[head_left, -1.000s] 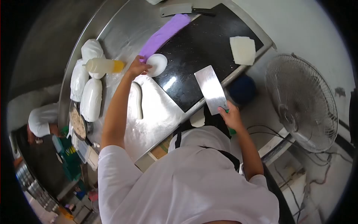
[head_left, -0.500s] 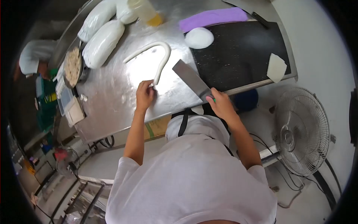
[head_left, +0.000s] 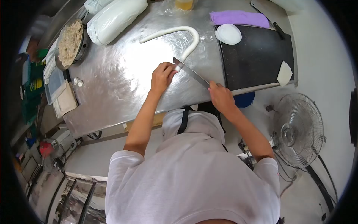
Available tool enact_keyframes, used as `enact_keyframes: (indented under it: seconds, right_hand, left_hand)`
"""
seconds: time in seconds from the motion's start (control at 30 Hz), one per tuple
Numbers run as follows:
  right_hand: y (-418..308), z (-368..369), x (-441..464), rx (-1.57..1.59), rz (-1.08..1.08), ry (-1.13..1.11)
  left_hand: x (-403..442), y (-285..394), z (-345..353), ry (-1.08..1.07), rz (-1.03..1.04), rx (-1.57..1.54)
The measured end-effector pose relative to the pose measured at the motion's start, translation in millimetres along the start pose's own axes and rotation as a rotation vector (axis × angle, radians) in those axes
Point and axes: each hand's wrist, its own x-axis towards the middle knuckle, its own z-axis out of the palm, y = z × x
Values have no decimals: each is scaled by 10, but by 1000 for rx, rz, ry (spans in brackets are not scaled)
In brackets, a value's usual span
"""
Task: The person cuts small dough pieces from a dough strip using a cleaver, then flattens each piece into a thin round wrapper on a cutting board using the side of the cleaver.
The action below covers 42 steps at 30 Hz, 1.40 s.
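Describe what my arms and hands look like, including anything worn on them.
Your left hand and right hand are bare, with no gloves, rings or watch visible. Plain white short sleeves end near the elbows, leaving both forearms uncovered.

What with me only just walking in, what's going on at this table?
A person's left hand holds the near end of a hooked white rope, perhaps dough, on the metal table. Their right hand holds a knife, its blade at the rope, close by the left fingers. To the right, a purple cloth lies along the far edge of a black board.
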Motion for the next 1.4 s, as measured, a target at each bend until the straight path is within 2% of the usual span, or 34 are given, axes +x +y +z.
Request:
enact_keyframes:
  seconds: [0.13,0.2,0.23,0.33,0.37,0.4,0.43,0.47,0.5,0.53,0.57,0.63,0.67,0.73,0.77,0.83,0.9,0.97,1.0,1.03,1.07,1.1,1.13,1.17,1.2,1.23,1.3,1.33,1.4]
  right_hand:
    - [-42,333,135,46,2,60]
    - [-76,257,95,286,37,97]
    - [9,253,2,286,61,126]
    - [233,323,-611,591,217,491]
    - [404,354,-803,593,238,513]
    - [635,435,-999,626,311,601]
    - [796,478,-1159,659,383,691]
    - [857,425,-1296,668,400,715]
    - [891,309,-1421,726,495,785]
    - [951,238,-1526,784,589,856]
    - [1043,246,-1626,793,603,877]
    - [1240,288,-1791,959,708,938]
    - [1298,296,-1862,970,719,954]
    - [1381,317,-1942,922,793,1011]
    - [1395,341,-1983,943,810,1003]
    - [1532,251,-1919,1165,905,999]
    - [1708,57,-1889,1268,860,990]
    - [1999,-231,-1789,1354,801,969]
    - [2165,-351,-1715,1290,764,955]
    - [2336,-460,-1618,1223,726,937]
    - [2519,-574,-1487,1226,724,926]
    - [2705,-686,-1333,1260,598,1025]
    - [2868,-785,-1197,1289,464,1121]
    - [3020,-860,-1079,1285,454,1115]
    - [3172,-903,-963,1265,430,1140]
    - [3303,-897,-859,1249,417,1162]
    - [3719,-574,-783,1238,490,1134]
    - [4093,-306,-736,928,667,963]
    - [4098,-610,-682,845,779,826]
  left_hand:
    - [-23,57,48,-6,-30,-45]
    - [-85,51,109,38,-243,-172]
    - [-118,38,175,68,-347,-334]
    - [145,432,198,-35,-345,-361]
    - [272,627,384,-62,-303,-472]
    - [488,978,478,-198,-353,-547]
    - [597,1086,766,-276,-155,-488]
    - [834,1356,973,-277,168,-460]
    - [1002,1592,1161,-528,206,-349]
    - [1150,1819,1370,-598,324,-362]
    - [1277,1908,1676,-777,386,-274]
    - [1437,2068,2161,-829,443,67]
    - [1576,2228,2235,-841,462,71]
    - [1850,2445,2331,-1109,283,358]
    - [1809,2478,2360,-1131,283,373]
    - [1892,2590,2426,-1029,331,489]
    - [1975,2600,2463,-1097,342,530]
    - [2147,2682,2575,-1341,442,498]
    - [2185,2839,2589,-1430,249,458]
    - [2045,2882,2672,-1433,240,461]
    - [1846,2827,2812,-1120,250,317]
    - [1660,2725,2911,-802,256,179]
    - [1462,2570,2943,-771,338,208]
    - [1343,2481,2935,-735,423,236]
    - [1431,2625,2811,-938,499,369]
    - [1464,2632,2826,-945,493,365]
    - [1479,2627,2811,-958,502,342]
    - [1507,2638,2842,-969,506,332]
    - [1493,2634,2827,-1003,542,286]
